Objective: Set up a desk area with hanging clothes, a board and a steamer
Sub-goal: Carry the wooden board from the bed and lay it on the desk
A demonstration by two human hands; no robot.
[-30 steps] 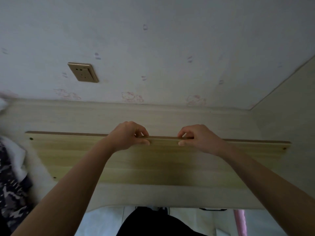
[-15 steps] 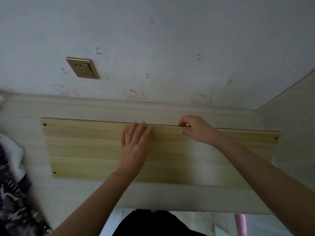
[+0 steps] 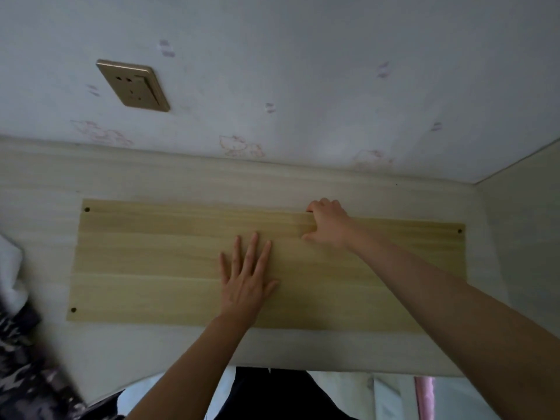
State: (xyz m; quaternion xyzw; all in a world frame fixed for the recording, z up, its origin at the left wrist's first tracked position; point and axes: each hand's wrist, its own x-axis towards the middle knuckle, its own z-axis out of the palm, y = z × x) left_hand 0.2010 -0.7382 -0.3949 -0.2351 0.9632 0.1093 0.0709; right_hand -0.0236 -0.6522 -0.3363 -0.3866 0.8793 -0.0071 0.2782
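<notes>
While the board (image 3: 169, 262) lies flat on the desk (image 3: 45, 183), left hand (image 3: 245, 283) pressing it with fingers spread, right hand (image 3: 328, 224) curled over its far edge — better to ease those fingers out slowly, palm steadying

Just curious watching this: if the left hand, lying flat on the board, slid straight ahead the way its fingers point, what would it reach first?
The left hand would likely cross bare board to its far edge, passing left of the right hand, then desk and wall.
</notes>
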